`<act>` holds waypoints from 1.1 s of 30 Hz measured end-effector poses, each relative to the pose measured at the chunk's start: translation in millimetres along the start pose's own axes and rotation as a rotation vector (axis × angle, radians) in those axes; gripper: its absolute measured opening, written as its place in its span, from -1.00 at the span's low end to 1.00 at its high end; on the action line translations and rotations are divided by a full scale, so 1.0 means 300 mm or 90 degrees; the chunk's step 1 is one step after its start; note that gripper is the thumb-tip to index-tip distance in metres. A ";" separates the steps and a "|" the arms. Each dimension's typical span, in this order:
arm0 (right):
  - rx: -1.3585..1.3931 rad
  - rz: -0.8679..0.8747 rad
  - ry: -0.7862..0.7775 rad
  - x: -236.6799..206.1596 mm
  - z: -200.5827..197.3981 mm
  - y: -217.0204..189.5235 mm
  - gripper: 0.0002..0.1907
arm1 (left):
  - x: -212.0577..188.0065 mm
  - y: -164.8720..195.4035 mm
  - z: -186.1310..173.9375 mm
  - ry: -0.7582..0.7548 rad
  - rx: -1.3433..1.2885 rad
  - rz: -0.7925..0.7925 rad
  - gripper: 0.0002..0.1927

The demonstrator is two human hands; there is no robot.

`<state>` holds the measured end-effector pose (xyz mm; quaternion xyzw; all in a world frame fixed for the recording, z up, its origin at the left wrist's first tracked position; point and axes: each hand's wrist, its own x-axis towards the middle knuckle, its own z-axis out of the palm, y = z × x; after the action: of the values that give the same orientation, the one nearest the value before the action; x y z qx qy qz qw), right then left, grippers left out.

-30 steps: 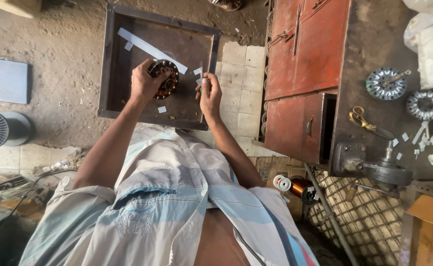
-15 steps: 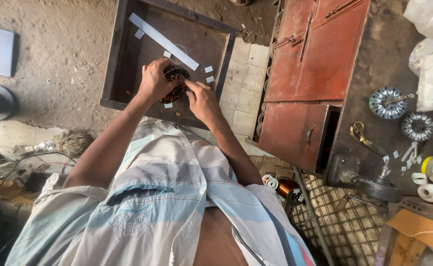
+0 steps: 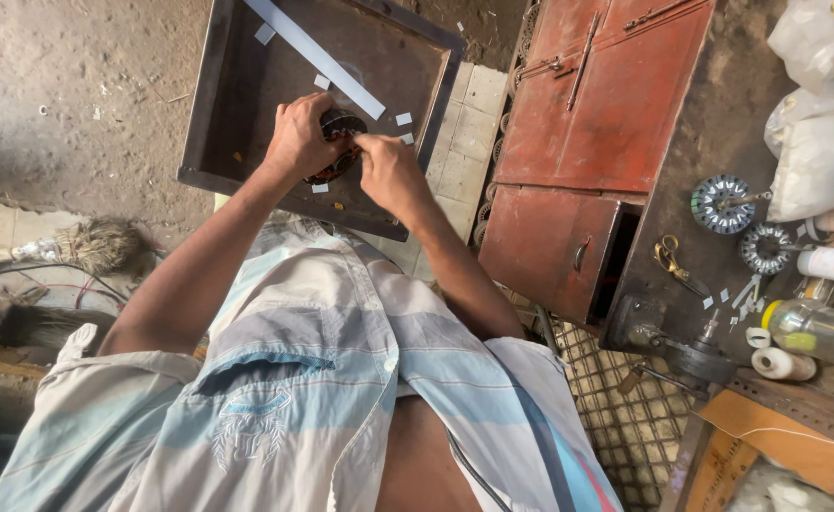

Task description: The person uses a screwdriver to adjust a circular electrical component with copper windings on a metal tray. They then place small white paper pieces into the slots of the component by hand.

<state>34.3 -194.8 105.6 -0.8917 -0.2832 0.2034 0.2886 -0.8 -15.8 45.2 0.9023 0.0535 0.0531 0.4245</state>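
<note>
- The dark metal tray (image 3: 237, 114) is the largest thing under the hands; its raised rim encloses a brown floor, and it lies on dusty ground with pale paving blocks (image 3: 460, 142) along its right edge.
- A red metal cabinet (image 3: 588, 123) stands right of the blocks, well apart from the hands; its lower door hangs slightly ajar.
- Inside the tray, a long white strip (image 3: 317, 57) runs diagonally from the top towards the hands, with small white paper scraps (image 3: 404, 119) scattered near it. The tray's left half offers bare floor; the near rim sits just below both wrists.
- The motor stator (image 3: 336, 144) is a round dark ring with coppery windings showing; it sits in the tray's lower right part, mostly covered by the hands.
- The left hand (image 3: 296, 137) is wrapped around the stator's left side, fingers curled closed on it.
- The right hand (image 3: 389, 171) comes in from the right, fingertips pinched together at the stator's top edge; what is pinched there is too small to tell.
- Two more stators (image 3: 720, 202) lie on the bench at the far right.
</note>
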 end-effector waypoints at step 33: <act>0.277 0.104 -0.044 0.071 0.065 0.160 -0.74 | -0.007 -0.035 0.003 0.040 -0.156 0.036 -0.66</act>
<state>58.9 -206.2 56.4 -0.8210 -0.1694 0.3126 0.4468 -3.2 -10.1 36.4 0.8426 0.0344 0.0993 0.5281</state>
